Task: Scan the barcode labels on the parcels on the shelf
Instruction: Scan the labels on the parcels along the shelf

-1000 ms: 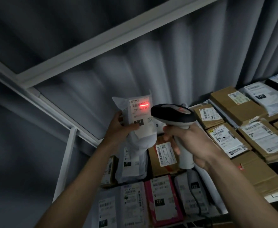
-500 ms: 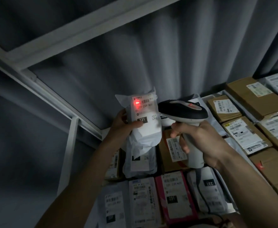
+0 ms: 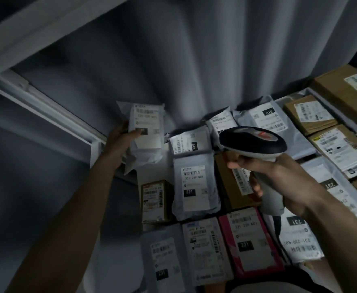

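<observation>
Parcels (image 3: 195, 187) lie packed on the shelf (image 3: 131, 176) below both hands. Left hand (image 3: 118, 142) grips a white parcel (image 3: 147, 132) upright; right hand (image 3: 279, 182) grips the scanner (image 3: 253, 142) just beside it.

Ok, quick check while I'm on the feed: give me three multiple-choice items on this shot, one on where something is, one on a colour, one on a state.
1. Where is the white parcel that the left hand holds?
A. Lifted at the shelf's left end
B. Flat among the brown boxes on the right
C. Under the scanner

2. What colour is the parcel in the front row, below the scanner?
A. Green
B. Pink
C. Yellow

3. Is a red scan light showing on the held parcel's label?
A. Yes, a red line
B. Yes, a red dot
C. No red light shows

Answers:
1 A, the left hand grips it clear of the pile, by the white shelf frame.
2 B, its edges show pink around the white label.
3 C, the label is plain, and the right hand holds the scanner off to its right.
</observation>
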